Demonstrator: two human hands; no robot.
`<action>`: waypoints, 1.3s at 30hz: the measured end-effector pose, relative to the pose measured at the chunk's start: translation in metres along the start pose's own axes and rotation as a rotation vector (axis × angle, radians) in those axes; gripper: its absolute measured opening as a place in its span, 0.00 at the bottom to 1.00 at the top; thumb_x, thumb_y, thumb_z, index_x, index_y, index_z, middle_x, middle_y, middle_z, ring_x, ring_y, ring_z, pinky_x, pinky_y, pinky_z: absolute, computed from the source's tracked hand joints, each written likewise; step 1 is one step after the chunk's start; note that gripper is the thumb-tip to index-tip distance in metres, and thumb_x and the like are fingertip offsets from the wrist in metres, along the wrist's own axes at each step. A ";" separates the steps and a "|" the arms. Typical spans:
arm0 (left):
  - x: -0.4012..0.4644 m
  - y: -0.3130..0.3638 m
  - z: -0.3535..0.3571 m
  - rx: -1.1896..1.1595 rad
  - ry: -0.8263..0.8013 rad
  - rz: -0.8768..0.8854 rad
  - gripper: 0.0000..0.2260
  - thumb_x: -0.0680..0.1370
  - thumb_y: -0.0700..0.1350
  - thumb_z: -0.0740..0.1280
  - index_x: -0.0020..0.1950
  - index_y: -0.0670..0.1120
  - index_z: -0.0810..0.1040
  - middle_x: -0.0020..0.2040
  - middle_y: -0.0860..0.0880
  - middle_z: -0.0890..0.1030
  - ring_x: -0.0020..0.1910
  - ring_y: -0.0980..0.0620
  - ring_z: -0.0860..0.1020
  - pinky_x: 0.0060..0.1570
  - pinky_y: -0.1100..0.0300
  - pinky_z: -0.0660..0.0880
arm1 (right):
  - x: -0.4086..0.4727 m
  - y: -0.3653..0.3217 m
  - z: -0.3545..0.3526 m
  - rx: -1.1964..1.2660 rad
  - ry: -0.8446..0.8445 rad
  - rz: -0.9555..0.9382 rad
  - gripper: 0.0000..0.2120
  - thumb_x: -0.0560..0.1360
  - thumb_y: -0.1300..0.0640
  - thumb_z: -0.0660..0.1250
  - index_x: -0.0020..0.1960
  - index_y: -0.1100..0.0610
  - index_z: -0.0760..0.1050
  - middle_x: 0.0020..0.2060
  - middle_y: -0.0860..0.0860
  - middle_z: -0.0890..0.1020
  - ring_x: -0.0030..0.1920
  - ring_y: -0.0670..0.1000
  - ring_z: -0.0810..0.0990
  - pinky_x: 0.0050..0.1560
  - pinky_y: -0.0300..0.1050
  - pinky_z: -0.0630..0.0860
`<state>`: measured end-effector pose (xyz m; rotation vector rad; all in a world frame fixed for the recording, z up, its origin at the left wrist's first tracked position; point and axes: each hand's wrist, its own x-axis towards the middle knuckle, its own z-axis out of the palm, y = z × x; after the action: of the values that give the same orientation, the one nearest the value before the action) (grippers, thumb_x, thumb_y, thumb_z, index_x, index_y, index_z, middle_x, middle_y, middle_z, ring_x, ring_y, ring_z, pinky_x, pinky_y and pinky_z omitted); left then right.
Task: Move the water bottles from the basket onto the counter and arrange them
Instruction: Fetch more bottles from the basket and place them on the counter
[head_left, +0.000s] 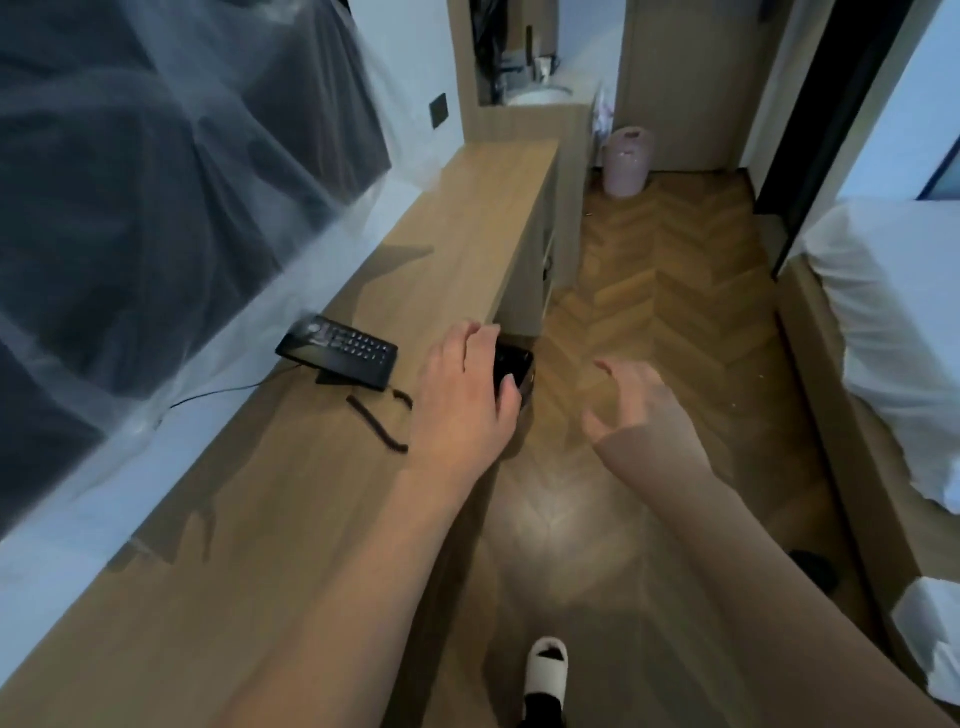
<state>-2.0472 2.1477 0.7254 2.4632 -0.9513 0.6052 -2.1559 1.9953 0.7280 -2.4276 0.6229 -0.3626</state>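
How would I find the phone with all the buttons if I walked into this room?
Look for the long wooden counter along the wall, under the big plastic-covered screen. The phone sits on it near the screen's lower edge, just left of the left hand. It is the flat black box with rows of buttons and a curly cord.

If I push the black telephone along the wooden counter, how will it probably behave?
The telephone sits on a sloped base, so it would likely slide rather than roll. Its thin cable and coiled cord trail on the counter; they look floppy and may drag or snag. The left hand grips a dark object at the counter's edge beside it, possibly the handset.
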 end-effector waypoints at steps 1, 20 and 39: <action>0.024 -0.001 0.015 -0.004 0.000 0.006 0.21 0.76 0.47 0.65 0.68 0.43 0.71 0.66 0.42 0.72 0.63 0.43 0.72 0.63 0.48 0.71 | 0.024 0.007 -0.005 -0.014 0.012 0.018 0.26 0.76 0.52 0.66 0.73 0.52 0.66 0.68 0.53 0.71 0.63 0.56 0.75 0.62 0.51 0.75; 0.443 0.071 0.295 -0.080 -0.065 0.116 0.26 0.78 0.49 0.65 0.74 0.45 0.63 0.68 0.45 0.70 0.66 0.48 0.70 0.66 0.52 0.71 | 0.464 0.192 -0.100 -0.037 0.117 0.139 0.28 0.76 0.53 0.65 0.74 0.55 0.65 0.70 0.53 0.69 0.65 0.55 0.73 0.64 0.50 0.73; 0.885 0.126 0.580 -0.106 -0.055 0.103 0.23 0.79 0.48 0.65 0.73 0.43 0.68 0.70 0.45 0.71 0.69 0.48 0.68 0.70 0.59 0.63 | 0.945 0.372 -0.195 -0.071 0.153 0.071 0.26 0.78 0.52 0.65 0.74 0.52 0.64 0.71 0.51 0.68 0.65 0.52 0.73 0.63 0.47 0.74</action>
<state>-1.4037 1.2990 0.7566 2.3597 -1.1088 0.5089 -1.5553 1.1538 0.7561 -2.4533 0.7990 -0.5081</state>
